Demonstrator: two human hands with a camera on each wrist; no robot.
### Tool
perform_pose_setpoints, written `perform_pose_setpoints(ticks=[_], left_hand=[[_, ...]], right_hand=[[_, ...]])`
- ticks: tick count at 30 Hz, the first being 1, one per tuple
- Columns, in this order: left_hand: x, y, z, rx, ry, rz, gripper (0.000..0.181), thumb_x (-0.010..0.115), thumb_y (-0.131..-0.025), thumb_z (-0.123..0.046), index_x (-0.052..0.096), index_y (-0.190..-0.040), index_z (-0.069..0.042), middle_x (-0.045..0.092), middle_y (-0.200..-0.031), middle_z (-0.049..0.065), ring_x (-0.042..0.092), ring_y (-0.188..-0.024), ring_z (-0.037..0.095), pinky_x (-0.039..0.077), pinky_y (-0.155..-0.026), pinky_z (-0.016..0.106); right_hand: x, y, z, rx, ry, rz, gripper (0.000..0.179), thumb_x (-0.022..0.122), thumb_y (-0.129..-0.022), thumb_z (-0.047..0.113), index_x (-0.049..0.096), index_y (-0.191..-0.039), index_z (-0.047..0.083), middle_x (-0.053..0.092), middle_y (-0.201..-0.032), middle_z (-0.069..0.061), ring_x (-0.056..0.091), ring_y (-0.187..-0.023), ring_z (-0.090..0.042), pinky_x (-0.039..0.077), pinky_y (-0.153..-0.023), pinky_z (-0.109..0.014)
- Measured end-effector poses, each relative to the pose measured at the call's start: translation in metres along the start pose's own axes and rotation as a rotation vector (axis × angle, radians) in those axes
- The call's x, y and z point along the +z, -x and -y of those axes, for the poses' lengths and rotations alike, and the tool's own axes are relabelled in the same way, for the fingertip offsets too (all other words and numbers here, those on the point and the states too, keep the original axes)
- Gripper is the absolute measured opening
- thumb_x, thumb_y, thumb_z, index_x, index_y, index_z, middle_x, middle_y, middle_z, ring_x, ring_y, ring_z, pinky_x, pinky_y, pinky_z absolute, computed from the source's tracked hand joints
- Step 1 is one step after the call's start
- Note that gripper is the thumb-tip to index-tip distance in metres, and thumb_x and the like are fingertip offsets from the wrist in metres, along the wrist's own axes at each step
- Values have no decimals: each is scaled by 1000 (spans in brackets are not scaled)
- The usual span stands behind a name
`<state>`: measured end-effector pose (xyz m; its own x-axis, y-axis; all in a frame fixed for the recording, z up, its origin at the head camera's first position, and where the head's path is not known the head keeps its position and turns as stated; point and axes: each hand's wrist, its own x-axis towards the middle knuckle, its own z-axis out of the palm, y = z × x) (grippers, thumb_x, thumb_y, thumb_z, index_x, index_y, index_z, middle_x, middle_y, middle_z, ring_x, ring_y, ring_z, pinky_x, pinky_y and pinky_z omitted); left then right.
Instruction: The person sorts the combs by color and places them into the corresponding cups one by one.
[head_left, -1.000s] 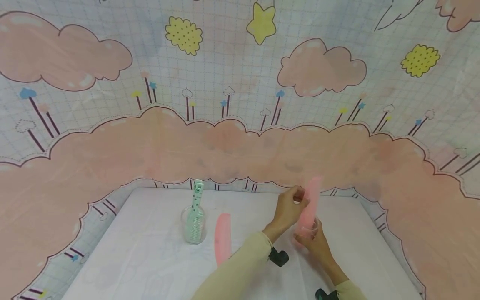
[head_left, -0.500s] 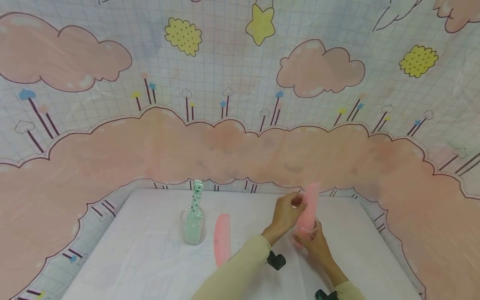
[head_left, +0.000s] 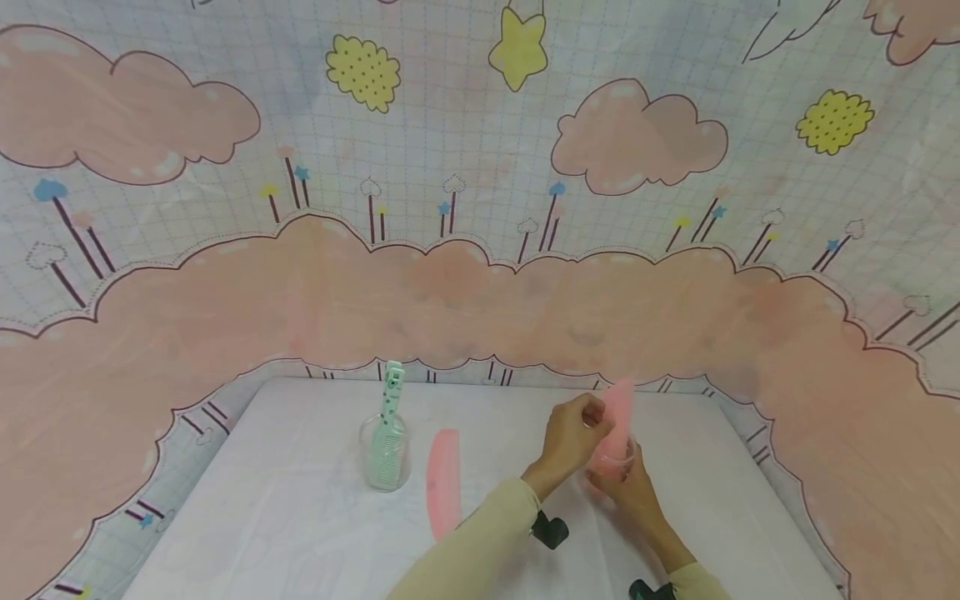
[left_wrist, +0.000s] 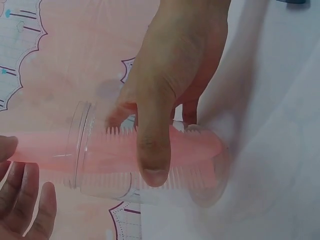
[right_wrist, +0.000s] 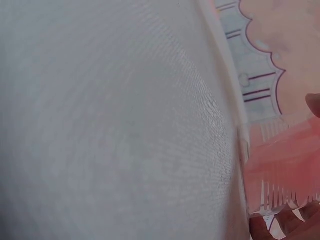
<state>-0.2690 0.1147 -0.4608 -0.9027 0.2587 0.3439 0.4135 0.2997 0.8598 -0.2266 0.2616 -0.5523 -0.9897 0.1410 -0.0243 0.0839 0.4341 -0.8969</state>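
Observation:
My left hand [head_left: 570, 433] pinches the upper end of a pink comb [head_left: 618, 412], which stands in a clear plastic cup [left_wrist: 82, 145]. Curled around the cup's side is my right hand [head_left: 637, 492], with its thumb lying across the front in the left wrist view. Through the clear wall, comb teeth show along two sides, at the top and the bottom of that view. The right wrist view catches the comb's lower part [right_wrist: 280, 165] inside the cup, close to the white table surface, with fingertips at the cup's side.
Another clear cup [head_left: 365, 437] at the left holds a mint green comb [head_left: 387, 450], handle up. A second pink comb [head_left: 444, 479] lies flat on the white table [head_left: 300, 517], partly behind my left sleeve [head_left: 480, 533]. A printed cloth [head_left: 450, 308] hangs behind the table.
The pink comb has sunk lower into the cup, and my left hand has come down with it. My right hand keeps its hold on the cup in the same place.

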Motion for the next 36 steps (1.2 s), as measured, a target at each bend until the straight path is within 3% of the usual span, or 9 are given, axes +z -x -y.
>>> perform_pose_setpoints(ticks=[8, 19, 26, 36], left_hand=[[1, 3, 4, -10, -21, -4, 11, 69, -92, -21, 72, -99, -14, 71, -89, -3, 59, -79, 1, 50, -70, 14], [4, 4, 11, -15, -45, 16, 8, 72, -89, -20, 72, -94, -14, 72, -86, -4, 59, -75, -2, 50, -68, 13], [3, 5, 9, -42, -48, 12, 6, 73, -87, -19, 73, -91, -14, 72, -84, -3, 59, -71, -2, 48, -63, 12], [-1, 7, 12, -26, -10, 42, 10, 72, -90, -21, 73, -95, -13, 72, -88, -1, 59, -74, -1, 50, -68, 12]], right_hand=[[0, 0, -1, -1, 23, -7, 107, 75, -85, 39, 0, -157, 9, 22, -158, -26, 37, -139, -43, 39, -110, -61], [0, -1, -1, -16, 13, -25, 104, 74, -84, 41, 6, -157, 10, 17, -161, -24, 31, -142, -45, 37, -109, -65], [-1, -3, 0, -71, -43, -47, 95, 75, -84, 30, 14, -154, 10, 23, -159, -24, 34, -140, -43, 37, -108, -66], [1, -4, 1, -16, 0, -49, 101, 76, -84, 35, 11, -155, 7, 19, -160, -27, 33, -139, -45, 38, -108, -64]])
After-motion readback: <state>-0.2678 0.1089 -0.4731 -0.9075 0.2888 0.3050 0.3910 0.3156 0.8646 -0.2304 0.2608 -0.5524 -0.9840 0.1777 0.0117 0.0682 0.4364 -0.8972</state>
